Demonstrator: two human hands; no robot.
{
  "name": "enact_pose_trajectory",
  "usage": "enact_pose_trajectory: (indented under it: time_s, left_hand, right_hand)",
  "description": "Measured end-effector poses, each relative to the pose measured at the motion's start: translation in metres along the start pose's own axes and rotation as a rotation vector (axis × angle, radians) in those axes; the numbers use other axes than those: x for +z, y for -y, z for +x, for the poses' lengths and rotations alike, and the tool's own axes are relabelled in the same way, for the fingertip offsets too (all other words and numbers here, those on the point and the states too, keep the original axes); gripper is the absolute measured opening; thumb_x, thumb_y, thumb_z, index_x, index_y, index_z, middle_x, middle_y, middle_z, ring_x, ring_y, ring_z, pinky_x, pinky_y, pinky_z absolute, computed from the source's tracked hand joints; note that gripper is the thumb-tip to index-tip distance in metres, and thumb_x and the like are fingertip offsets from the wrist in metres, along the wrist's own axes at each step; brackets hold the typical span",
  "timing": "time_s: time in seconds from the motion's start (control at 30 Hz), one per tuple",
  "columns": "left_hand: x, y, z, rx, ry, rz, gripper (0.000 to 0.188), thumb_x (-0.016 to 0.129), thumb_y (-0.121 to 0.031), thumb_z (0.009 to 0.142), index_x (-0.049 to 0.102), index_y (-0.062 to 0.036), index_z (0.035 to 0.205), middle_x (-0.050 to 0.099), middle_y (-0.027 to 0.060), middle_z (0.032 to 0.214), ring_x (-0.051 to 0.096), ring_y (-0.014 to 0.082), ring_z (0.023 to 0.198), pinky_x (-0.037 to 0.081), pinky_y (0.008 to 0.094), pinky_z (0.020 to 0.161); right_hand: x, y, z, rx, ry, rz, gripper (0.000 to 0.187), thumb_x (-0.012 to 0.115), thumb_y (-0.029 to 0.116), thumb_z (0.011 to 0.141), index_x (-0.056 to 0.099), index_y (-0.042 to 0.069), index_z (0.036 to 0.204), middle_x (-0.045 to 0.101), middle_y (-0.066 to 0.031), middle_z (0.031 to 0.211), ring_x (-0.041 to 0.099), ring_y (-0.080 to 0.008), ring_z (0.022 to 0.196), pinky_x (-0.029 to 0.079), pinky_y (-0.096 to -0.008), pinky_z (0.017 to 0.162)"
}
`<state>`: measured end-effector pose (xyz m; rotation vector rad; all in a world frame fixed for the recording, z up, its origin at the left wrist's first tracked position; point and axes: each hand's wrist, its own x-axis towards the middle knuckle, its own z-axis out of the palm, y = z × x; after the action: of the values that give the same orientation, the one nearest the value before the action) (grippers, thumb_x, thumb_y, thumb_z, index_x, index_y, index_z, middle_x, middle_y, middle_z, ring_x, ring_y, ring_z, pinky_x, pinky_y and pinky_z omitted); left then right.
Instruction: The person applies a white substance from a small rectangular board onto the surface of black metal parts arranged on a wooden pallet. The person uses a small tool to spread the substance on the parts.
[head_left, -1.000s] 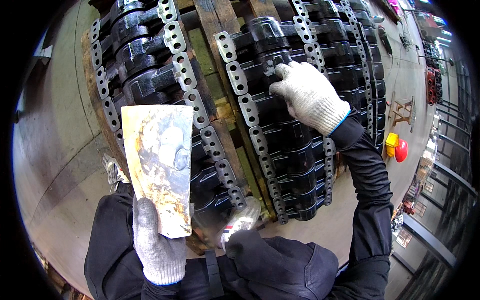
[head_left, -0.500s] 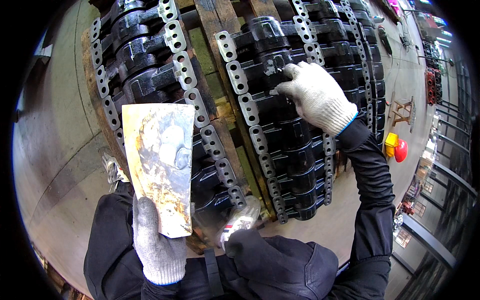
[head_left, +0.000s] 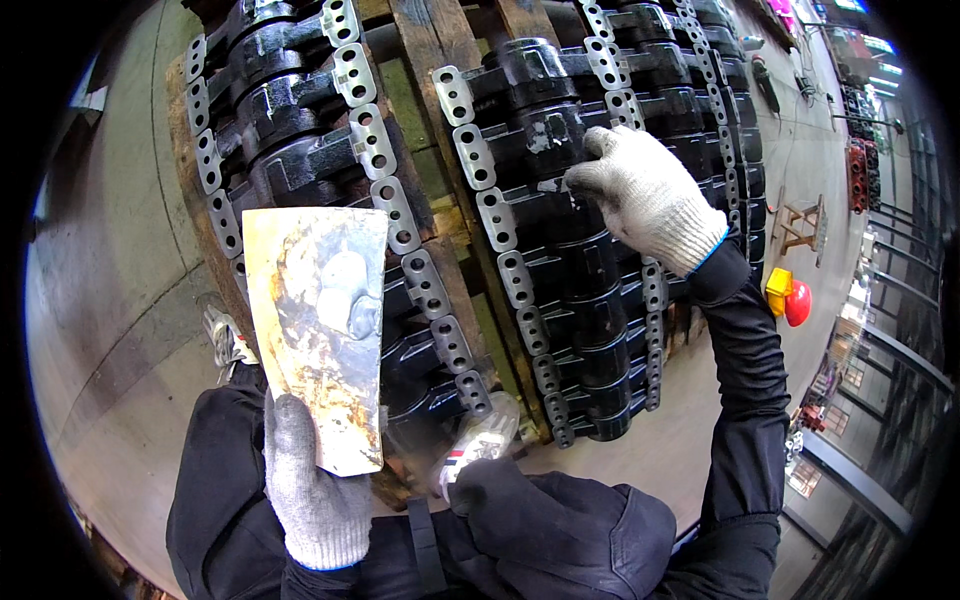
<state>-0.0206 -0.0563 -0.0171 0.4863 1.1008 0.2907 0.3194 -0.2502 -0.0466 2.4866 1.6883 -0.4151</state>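
My left hand (head_left: 312,487), in a grey knit glove, grips the narrow end of a wide flat scraper blade (head_left: 320,320), stained and rusty, held up over the left stack of black cast metal parts (head_left: 290,110). My right hand (head_left: 645,195), also gloved, rests with bent fingers on the right stack of black castings (head_left: 570,260), pinching at a small pale spot on one part. Both stacks have grey perforated metal links (head_left: 515,275) along their edges and lie on a wooden pallet (head_left: 425,60).
A small spray can or bottle (head_left: 480,445) pokes out near my chest. Concrete floor (head_left: 110,260) lies on the left. A yellow and red object (head_left: 787,297) and a small wooden stand (head_left: 805,225) are on the floor at right, with racks beyond.
My right hand has shifted slightly down and left on the right stack, fingers curling onto the part. The left hand and scraper have barely moved.
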Motion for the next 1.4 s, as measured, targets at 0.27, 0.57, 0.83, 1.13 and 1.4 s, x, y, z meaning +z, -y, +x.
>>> enact_pose_trajectory:
  time_s: [0.27,0.57,0.83,1.13,1.4]
  left_hand:
    - [0.003,-0.002,-0.002,0.009,0.029,0.014,0.053,0.057,-0.033,0.112,0.047,-0.0054,0.156,0.063,0.0113,0.147,0.068,0.0236,0.124,0.059,0.0404,0.100]
    - [-0.004,0.000,0.000,-0.014,0.063,0.035,0.053,0.056,-0.034,0.112,0.047,-0.0071,0.157,0.061,0.0105,0.150,0.066,0.0241,0.127,0.057,0.0418,0.103]
    - [0.004,0.000,-0.001,-0.004,0.011,0.026,0.054,0.057,-0.034,0.112,0.046,-0.0050,0.156,0.062,0.0113,0.148,0.066,0.0240,0.126,0.057,0.0410,0.103]
    - [0.002,0.001,0.002,0.012,0.060,0.004,0.052,0.058,-0.031,0.112,0.048,-0.0047,0.155,0.063,0.0114,0.146,0.069,0.0234,0.123,0.059,0.0392,0.100]
    - [0.000,0.002,0.002,0.013,0.072,-0.005,0.051,0.056,-0.032,0.112,0.049,-0.0054,0.155,0.063,0.0107,0.147,0.067,0.0242,0.126,0.058,0.0410,0.102]
  right_hand:
    - [0.008,0.014,0.015,-0.004,0.040,-0.030,0.023,0.074,0.003,0.085,0.082,0.007,0.106,0.069,-0.0165,0.124,0.069,-0.0335,0.107,0.057,-0.0443,0.095]
    - [0.018,0.016,0.027,-0.034,0.092,-0.089,0.024,0.071,0.002,0.087,0.082,0.007,0.107,0.068,-0.0151,0.122,0.067,-0.0324,0.112,0.054,-0.0437,0.100]
    - [0.020,0.007,0.021,-0.060,0.064,-0.082,0.024,0.072,0.000,0.085,0.082,0.008,0.105,0.068,-0.0136,0.122,0.066,-0.0307,0.109,0.054,-0.0429,0.099]
    - [0.015,0.000,0.015,-0.036,0.072,-0.075,0.028,0.073,-0.001,0.084,0.082,0.009,0.108,0.069,-0.0130,0.121,0.066,-0.0316,0.109,0.055,-0.0432,0.099]
    - [0.006,0.000,0.012,-0.029,0.103,-0.082,0.030,0.076,0.003,0.084,0.083,0.011,0.112,0.069,-0.0133,0.117,0.068,-0.0322,0.108,0.057,-0.0436,0.098]
